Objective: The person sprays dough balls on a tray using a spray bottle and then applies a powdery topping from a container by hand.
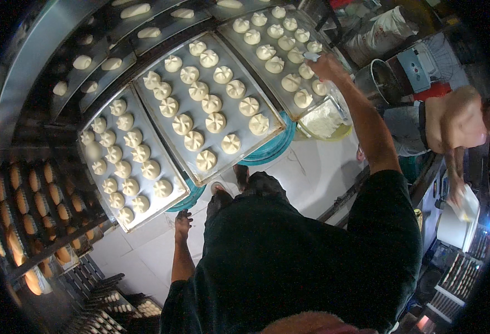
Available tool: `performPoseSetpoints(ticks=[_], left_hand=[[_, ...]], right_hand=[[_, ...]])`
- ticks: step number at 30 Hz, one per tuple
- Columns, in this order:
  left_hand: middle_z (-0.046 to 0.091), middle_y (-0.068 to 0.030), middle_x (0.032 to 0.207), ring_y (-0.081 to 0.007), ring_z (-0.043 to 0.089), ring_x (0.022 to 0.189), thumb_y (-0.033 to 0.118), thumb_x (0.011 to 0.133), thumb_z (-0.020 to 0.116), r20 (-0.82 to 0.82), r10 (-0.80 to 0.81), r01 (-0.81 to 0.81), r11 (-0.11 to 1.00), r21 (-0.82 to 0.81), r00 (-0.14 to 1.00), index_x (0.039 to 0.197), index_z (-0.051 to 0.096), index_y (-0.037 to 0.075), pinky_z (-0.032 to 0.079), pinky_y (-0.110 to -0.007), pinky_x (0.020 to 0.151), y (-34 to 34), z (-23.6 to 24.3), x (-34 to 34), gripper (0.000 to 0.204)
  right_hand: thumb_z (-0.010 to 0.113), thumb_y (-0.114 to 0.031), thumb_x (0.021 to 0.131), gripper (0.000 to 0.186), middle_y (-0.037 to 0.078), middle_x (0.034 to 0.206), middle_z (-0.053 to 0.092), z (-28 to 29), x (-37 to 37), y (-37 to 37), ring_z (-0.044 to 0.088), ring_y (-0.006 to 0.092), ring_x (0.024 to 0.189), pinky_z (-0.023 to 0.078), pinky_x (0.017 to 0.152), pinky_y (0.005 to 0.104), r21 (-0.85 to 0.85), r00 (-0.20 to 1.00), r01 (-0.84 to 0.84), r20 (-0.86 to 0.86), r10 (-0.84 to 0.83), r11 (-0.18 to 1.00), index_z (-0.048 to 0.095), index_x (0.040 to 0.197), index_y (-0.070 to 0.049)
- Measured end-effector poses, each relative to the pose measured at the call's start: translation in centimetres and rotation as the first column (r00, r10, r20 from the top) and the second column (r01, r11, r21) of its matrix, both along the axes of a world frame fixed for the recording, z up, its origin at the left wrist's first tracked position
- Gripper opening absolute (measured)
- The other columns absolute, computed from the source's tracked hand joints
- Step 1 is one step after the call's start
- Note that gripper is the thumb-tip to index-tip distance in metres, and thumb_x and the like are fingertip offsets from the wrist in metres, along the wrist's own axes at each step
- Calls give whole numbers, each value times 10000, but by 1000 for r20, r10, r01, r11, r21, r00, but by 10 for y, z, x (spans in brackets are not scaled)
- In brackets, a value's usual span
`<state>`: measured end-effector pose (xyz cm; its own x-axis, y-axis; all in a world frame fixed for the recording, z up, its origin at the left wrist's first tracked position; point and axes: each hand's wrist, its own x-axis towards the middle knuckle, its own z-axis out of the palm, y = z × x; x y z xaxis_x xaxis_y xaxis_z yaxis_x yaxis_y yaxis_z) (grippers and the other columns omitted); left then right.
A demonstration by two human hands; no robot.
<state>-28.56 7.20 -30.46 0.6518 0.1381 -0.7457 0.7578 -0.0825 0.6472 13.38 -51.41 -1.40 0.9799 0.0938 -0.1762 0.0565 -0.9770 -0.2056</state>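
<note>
Three metal trays hold rows of pale dough buns with star-shaped cuts on top: a left tray (103,183), a middle tray (161,131) and a right tray (281,103). Over the right tray, my right hand (327,68) is closed on a small whitish flat piece (312,56), its exact kind unclear. It hovers close above a dough bun (295,54). My left hand (184,220) hangs empty just off the near corner of the left tray, fingers loosely bent and apart.
Teal round tubs (273,151) sit under the trays. A yellowish basin with white flour (323,119) stands beside the right tray. Racks of browned bread (39,200) line the left; shelves with raw dough (111,64) lie beyond. Another person (451,119) works at the right near a metal pot (387,80).
</note>
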Motion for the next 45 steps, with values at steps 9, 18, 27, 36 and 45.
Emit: performPoseSetpoints(ticks=[9, 18, 27, 36, 45], left_hand=[[621, -88, 1046, -185, 586, 788, 528, 939, 410, -56, 8, -7, 1000, 25, 998, 1260, 503, 82, 451, -337, 615, 3, -4, 7, 558], [622, -63, 1069, -176, 586, 791, 588, 875, 492, -42, 36, -38, 998, -41, 998, 1228, 511, 113, 453, -364, 639, 6, -4, -1, 592], [622, -117, 1076, -193, 600, 789, 619, 919, 355, -22, -53, 53, 999, 3, 998, 1252, 496, 54, 462, -353, 613, 2, -10, 10, 671], [624, -112, 1065, -193, 607, 776, 617, 928, 345, 39, -94, 93, 995, 20, 995, 1253, 499, 69, 471, -336, 608, 11, -7, 23, 655], [640, -95, 1023, -182, 606, 767, 620, 929, 335, -1, -61, 61, 998, 6, 998, 1235, 513, 83, 460, -332, 581, 6, -16, 18, 643]], right_hand=[[587, -426, 852, 592, 170, 672, 658, -16, 7, -54, 675, 265, 612, 519, 619, 388, 96, 898, 426, 77, -433, 900, 541, 1093, 113], [603, -487, 804, 593, 194, 925, 681, -47, -20, -61, 658, 352, 912, 515, 809, 452, -254, 974, 220, 113, -197, 942, 566, 1169, -22], [663, -349, 802, 449, 157, 678, 640, -79, -51, -73, 671, 275, 686, 521, 569, 395, 72, 978, 168, 115, -175, 983, 605, 1093, -11], [585, -506, 825, 646, 267, 938, 642, -24, -49, -69, 659, 345, 866, 513, 720, 428, 246, 838, 543, -95, -538, 803, 576, 1096, 80], [628, -424, 803, 514, 131, 760, 652, -81, -91, -110, 635, 344, 733, 518, 699, 477, -311, 981, 118, 181, -63, 943, 569, 1180, -78]])
